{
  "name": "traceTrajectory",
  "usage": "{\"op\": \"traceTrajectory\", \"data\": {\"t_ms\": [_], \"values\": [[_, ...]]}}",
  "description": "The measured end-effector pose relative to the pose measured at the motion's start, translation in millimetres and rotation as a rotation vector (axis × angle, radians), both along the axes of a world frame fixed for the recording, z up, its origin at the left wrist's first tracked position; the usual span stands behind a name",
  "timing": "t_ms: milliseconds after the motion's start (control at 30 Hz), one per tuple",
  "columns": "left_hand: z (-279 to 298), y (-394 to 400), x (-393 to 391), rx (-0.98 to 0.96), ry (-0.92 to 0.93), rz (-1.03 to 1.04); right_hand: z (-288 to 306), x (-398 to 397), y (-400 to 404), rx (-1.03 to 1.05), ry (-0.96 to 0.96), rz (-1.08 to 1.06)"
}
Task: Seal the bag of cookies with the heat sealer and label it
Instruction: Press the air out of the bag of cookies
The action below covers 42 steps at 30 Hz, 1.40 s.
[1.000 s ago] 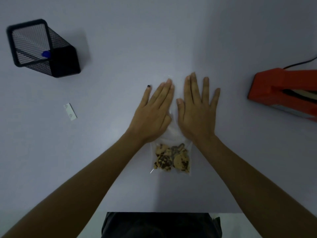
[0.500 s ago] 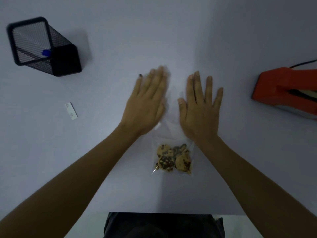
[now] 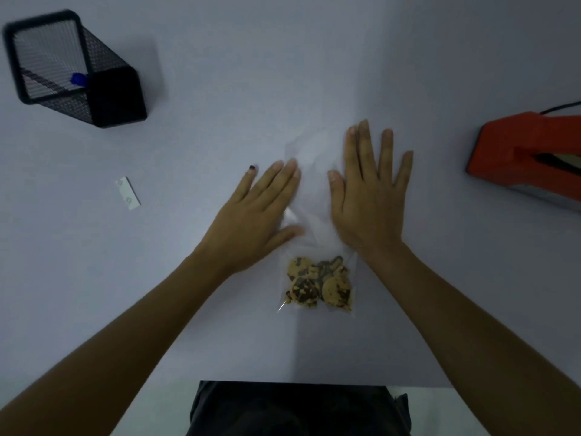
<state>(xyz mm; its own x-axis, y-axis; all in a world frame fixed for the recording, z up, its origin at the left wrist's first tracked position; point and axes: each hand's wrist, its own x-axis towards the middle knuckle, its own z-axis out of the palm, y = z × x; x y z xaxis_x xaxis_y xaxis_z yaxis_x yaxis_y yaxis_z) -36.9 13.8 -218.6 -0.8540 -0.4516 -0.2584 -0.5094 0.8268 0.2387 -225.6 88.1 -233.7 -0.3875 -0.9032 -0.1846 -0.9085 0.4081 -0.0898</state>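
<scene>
A clear plastic bag (image 3: 314, 184) lies flat on the white table, its open end pointing away from me. Chocolate-chip cookies (image 3: 319, 286) fill its near end. My left hand (image 3: 256, 212) rests palm down on the bag's left edge, fingers spread and extended. On the bag's right side lies my right hand (image 3: 369, 196), also flat with fingers apart. The empty upper part of the bag shows between the two hands. A red heat sealer (image 3: 528, 152) sits at the right edge of the view, partly cut off. A small white label strip (image 3: 128, 192) lies to the left.
A black mesh pen holder (image 3: 75, 70) stands at the far left with a blue-capped pen inside. A black cable (image 3: 559, 107) runs from the sealer. The table's near edge (image 3: 295, 381) is right in front of my body.
My left hand has slid back toward me along the bag's left edge after having reached further out. The right hand has barely moved.
</scene>
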Motion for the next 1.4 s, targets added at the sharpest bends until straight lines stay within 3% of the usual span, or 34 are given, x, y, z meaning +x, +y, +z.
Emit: {"op": "traceTrajectory", "data": {"t_ms": [233, 433, 633, 733, 900, 1200, 1400], "values": [[2.7, -4.2, 5.3, 0.062, -0.071, -0.032, 7.0, -2.4, 0.8, -0.024, -0.034, 0.01], [2.5, -3.5, 4.7, 0.063, -0.064, -0.024, 11.8, -3.1, 35.7, 0.058, -0.054, 0.189], [4.2, -0.4, 1.4, 0.074, -0.063, 0.013, 16.6, -28.3, 71.7, 0.133, -0.061, 0.081], [4.4, 1.0, -0.6, 0.067, -0.073, 0.015, 23.4, -27.7, 75.2, 0.071, -0.144, 0.032], [6.7, 1.0, -1.1, 0.068, -0.092, 0.019, 28.3, 11.5, 25.9, -0.142, -0.247, 0.131], [8.1, 1.8, 1.4, 0.089, -0.104, 0.017, 4.5, -11.8, -18.1, 0.017, 0.005, 0.345], [8.6, 2.6, -0.7, 0.089, -0.108, 0.018, 3.9, -42.0, -19.3, 0.029, 0.036, 0.078]]}}
